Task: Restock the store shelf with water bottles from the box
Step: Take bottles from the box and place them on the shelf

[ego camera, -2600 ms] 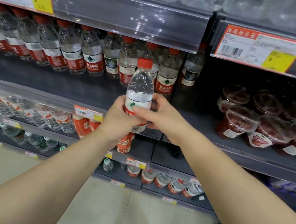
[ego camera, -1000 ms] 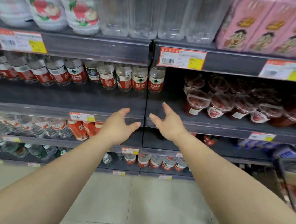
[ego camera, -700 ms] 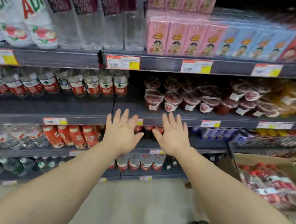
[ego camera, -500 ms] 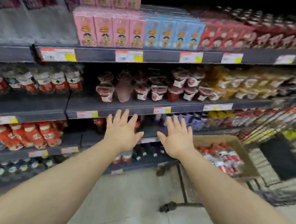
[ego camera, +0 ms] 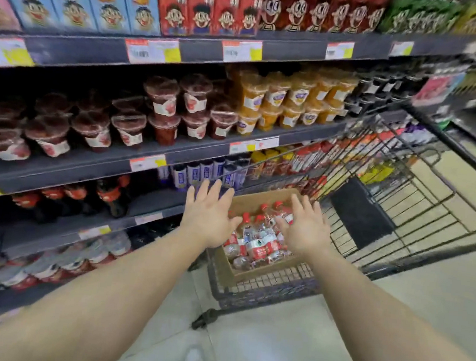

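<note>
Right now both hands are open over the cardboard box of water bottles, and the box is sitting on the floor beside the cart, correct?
Not quite. The cardboard box of water bottles sits inside the shopping cart, not on the floor beside it; the head view shows it resting on the cart's wire bottom. The rest holds: the left hand and right hand are both open over the box, holding nothing.

The water bottles are clear with red caps and red-and-white labels, lying in a brown cardboard box; the cart is black wire, the shelf dark grey (price tags orange, white and yellow), the floor pale cream
</note>
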Demonstrator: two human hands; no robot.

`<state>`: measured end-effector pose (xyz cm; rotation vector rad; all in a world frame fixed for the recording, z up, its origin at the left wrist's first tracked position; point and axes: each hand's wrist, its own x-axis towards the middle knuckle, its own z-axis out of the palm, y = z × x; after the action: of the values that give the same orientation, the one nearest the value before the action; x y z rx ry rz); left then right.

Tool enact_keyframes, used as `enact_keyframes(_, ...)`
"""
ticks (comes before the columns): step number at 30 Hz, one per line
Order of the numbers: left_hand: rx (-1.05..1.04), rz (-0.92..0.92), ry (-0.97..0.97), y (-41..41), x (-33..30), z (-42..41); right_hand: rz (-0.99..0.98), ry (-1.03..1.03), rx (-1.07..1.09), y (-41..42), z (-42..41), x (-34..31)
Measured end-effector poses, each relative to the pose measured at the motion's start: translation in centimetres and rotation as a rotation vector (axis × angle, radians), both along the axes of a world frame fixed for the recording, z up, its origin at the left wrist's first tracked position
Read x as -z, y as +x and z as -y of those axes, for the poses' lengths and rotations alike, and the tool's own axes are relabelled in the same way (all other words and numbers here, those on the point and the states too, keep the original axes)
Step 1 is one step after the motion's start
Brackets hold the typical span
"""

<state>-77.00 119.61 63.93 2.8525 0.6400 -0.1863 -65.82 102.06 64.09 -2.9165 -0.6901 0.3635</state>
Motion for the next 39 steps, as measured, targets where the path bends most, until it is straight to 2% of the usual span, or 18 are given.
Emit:
enact_keyframes(5, -0.009, -0.037, -0.001, 5.7, 4.0, -0.8, -0.053, -0.057, 0.068, 6.6, 0.6, 4.5)
enact_keyframes(12, -0.072, -0.147, -0.028, 8.3, 10.0, -1.4, -0.279, -0.102, 0.03, 10.7, -0.8, 11.7)
enact_keyframes(20, -0.263, -0.283, -0.076, 8.9, 16.4, 0.1, -0.483, -0.155, -0.195, 14.3, -4.7, 19.9)
enact_keyframes(26, -0.271, -0.206, 0.062, 8.6, 19.7, 1.4, -0.557, -0.105, -0.299, 16.9, -9.2, 25.3)
enact_keyframes(29, -0.271, -0.183, 0.088, 8.4, 20.4, 1.5, -0.619, -0.134, -0.287, 17.6, -11.2, 27.7)
enact_keyframes(32, -0.29, -0.203, 0.099, 8.4, 20.6, 1.6, -0.665, -0.112, -0.259, 17.9, -11.9, 28.3)
enact_keyframes(35, -0.312, -0.222, 0.083, 8.6, 20.3, 2.0, -0.724, 0.029, -0.235, 18.2, -11.4, 26.7)
enact_keyframes(39, -0.31, -0.234, -0.003, 9.3, 19.8, 3.6, -0.706, 0.164, -0.362, 18.5, -10.2, 22.4)
